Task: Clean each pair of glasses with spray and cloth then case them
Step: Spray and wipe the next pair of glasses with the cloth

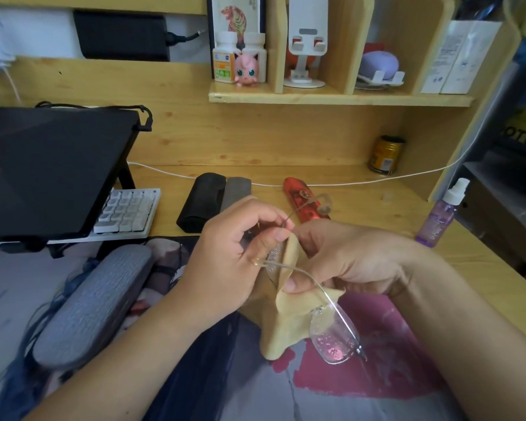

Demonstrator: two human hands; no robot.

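A pair of thin rimless glasses (336, 335) is held over the desk mat, one lens wet with droplets. My left hand (228, 253) pinches the frame near the other lens and a temple. My right hand (346, 256) pinches a beige cloth (289, 317) folded around that lens between thumb and fingers. A purple spray bottle (441, 215) stands at the right of the desk. A black glasses case (202, 202) with a grey one beside it lies behind my hands. A red case (304, 200) lies to their right. A long grey case (94, 305) lies at the left on the mat.
A dark monitor (49, 168) on a stand and a white keyboard (128, 212) fill the left. A white cable (346, 183) runs along the desk's back. A yellow can (384, 154) stands at the back right. A shelf (340, 98) with bottles and figures hangs above.
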